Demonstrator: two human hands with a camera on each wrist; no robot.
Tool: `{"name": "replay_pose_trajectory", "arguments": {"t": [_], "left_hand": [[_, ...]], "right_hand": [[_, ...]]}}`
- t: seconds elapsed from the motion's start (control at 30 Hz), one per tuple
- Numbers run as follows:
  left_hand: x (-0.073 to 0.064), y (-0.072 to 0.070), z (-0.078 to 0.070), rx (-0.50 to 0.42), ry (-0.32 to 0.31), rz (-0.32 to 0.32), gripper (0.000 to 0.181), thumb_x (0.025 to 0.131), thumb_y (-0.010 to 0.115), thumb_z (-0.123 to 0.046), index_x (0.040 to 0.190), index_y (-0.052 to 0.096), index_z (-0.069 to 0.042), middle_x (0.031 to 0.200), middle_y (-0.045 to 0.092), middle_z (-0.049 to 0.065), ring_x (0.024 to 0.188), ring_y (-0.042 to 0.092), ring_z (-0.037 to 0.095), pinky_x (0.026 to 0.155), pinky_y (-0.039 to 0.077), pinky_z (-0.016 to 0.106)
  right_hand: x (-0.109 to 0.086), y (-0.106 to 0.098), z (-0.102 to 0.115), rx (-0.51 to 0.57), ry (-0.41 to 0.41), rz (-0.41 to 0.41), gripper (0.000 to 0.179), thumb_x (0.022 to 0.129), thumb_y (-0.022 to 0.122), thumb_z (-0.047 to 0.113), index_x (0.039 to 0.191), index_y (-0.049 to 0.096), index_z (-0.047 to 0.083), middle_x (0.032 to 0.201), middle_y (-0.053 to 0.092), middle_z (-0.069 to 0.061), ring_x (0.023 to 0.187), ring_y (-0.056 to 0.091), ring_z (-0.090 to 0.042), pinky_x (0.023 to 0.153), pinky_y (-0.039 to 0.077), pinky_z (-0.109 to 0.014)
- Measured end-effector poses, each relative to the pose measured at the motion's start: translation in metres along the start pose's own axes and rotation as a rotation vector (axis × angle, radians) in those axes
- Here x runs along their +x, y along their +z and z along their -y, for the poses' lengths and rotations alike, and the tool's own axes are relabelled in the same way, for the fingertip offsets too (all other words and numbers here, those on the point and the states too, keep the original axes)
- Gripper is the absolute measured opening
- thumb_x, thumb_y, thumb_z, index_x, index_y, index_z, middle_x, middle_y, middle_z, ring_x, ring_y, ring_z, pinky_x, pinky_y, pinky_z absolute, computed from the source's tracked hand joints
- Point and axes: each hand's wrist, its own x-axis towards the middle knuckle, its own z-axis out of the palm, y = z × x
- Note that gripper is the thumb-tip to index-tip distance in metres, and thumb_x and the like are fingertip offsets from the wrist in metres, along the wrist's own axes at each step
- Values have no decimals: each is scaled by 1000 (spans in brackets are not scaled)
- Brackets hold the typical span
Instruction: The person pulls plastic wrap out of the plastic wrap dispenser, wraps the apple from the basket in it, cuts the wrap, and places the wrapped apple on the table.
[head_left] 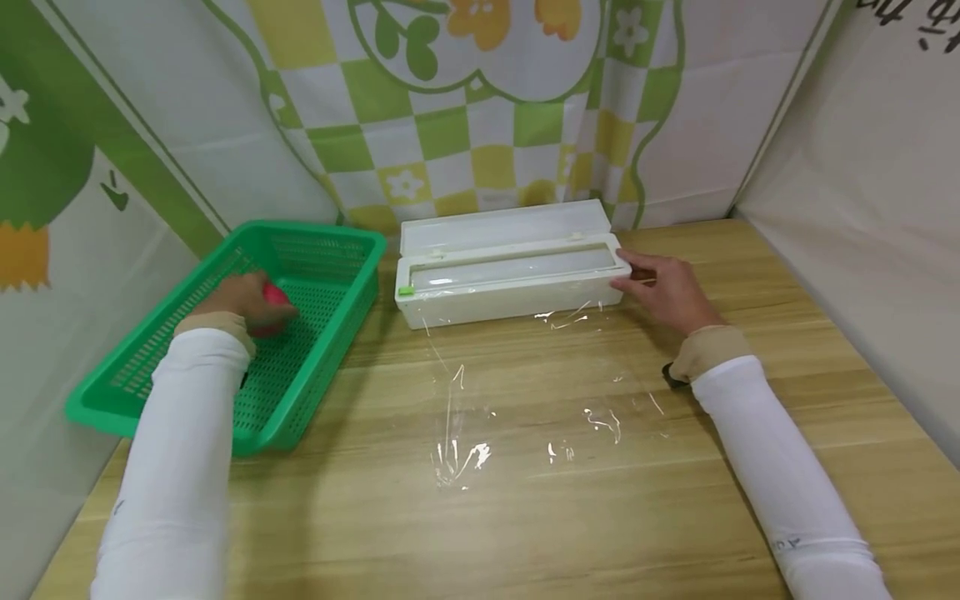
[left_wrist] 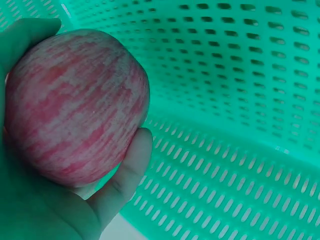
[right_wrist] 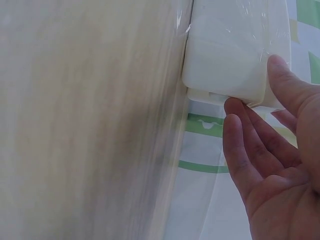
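Observation:
In the green basket (head_left: 300, 229), my left hand (head_left: 243, 302) holds a red streaked apple (left_wrist: 80, 105). Its thumb and fingers curl round the fruit in the left wrist view, above the slotted basket floor. A white cling film dispenser (head_left: 517, 296) stands at the back of the table, its lid (head_left: 506, 227) raised. My right hand (head_left: 667, 292) grips the dispenser's right end between thumb and fingers. From the dispenser's front, a clear sheet of cling film (head_left: 480, 454) spreads toward me over the wood, shown by its shiny creases.
The wooden table (head_left: 562, 533) runs back to a checked curtain (head_left: 472, 142) behind the dispenser. White cloth walls (head_left: 862, 208) stand at both sides. The basket lies left of the dispenser, near the table's left edge. A small green slider (head_left: 406, 291) sits on the dispenser's left end.

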Motion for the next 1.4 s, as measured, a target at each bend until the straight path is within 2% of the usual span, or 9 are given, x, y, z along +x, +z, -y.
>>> {"name": "replay_pose_trajectory", "arguments": {"t": [0.13, 0.27, 0.53, 0.7, 0.97, 1.07, 1.2, 1.33, 1.4], "left_hand": [[-2, -5, -1, 1, 23, -15, 62, 96, 62, -37, 129, 46, 13, 108, 58, 33, 94, 58, 44, 73, 54, 50], [-7, -7, -4, 10, 71, -21, 63, 96, 64, -36, 130, 46, 13, 108, 59, 33, 93, 59, 44, 72, 55, 50], [-28, -9, -13, 16, 129, -27, 52, 95, 66, -35, 120, 50, 8, 100, 61, 25, 88, 58, 37, 66, 53, 42], [-54, -18, -30, -8, 142, -78, 48, 96, 65, -34, 118, 50, 7, 99, 59, 24, 88, 56, 36, 62, 51, 37], [-96, -30, -69, 37, 122, -155, 52, 98, 62, -42, 126, 48, 0, 108, 51, 22, 93, 52, 34, 58, 47, 37], [-109, -31, -85, 35, 115, -168, 51, 97, 60, -41, 128, 48, -1, 112, 51, 23, 89, 55, 33, 56, 49, 37], [-123, -28, -107, 27, 137, -196, 50, 96, 60, -40, 127, 51, -2, 113, 52, 22, 87, 57, 32, 56, 49, 36], [-132, -19, -129, 1, 174, -234, 47, 96, 63, -44, 124, 55, -8, 113, 53, 18, 90, 58, 31, 58, 49, 35], [-136, -14, -140, -18, 191, -248, 45, 94, 65, -44, 123, 57, -11, 113, 54, 16, 92, 58, 30, 59, 50, 35]], "right_hand": [[0, 0, 1, -11, 10, 0, 55, 98, 77, 24, 148, 60, 9, 122, 75, -26, 112, 75, -40, 84, 60, -22], [-1, -1, 2, -6, 14, 10, 55, 98, 76, 24, 149, 59, 9, 123, 75, -26, 112, 75, -41, 87, 62, -29], [-2, 0, 4, -5, 18, 29, 56, 99, 75, 23, 150, 57, 8, 127, 73, -27, 115, 74, -41, 94, 61, -46], [-3, 0, 3, -10, 17, 20, 56, 99, 75, 24, 150, 58, 8, 126, 73, -27, 115, 73, -41, 91, 61, -36], [-2, 0, 2, -7, 6, 6, 55, 99, 76, 22, 150, 58, 8, 126, 73, -28, 115, 74, -41, 81, 53, -11], [-1, 0, 3, -7, 8, 6, 55, 99, 75, 21, 149, 58, 7, 127, 72, -28, 115, 73, -42, 79, 52, -9], [-1, 1, 4, -7, 6, 10, 55, 99, 75, 21, 150, 58, 7, 128, 72, -29, 115, 73, -42, 79, 52, -9], [-2, 1, 4, -4, 0, 8, 55, 99, 75, 19, 150, 57, 6, 127, 72, -29, 115, 73, -42, 76, 45, -1], [-2, 1, 5, -5, 1, 9, 55, 99, 75, 19, 150, 57, 6, 127, 72, -29, 115, 73, -42, 76, 46, -2]]}}
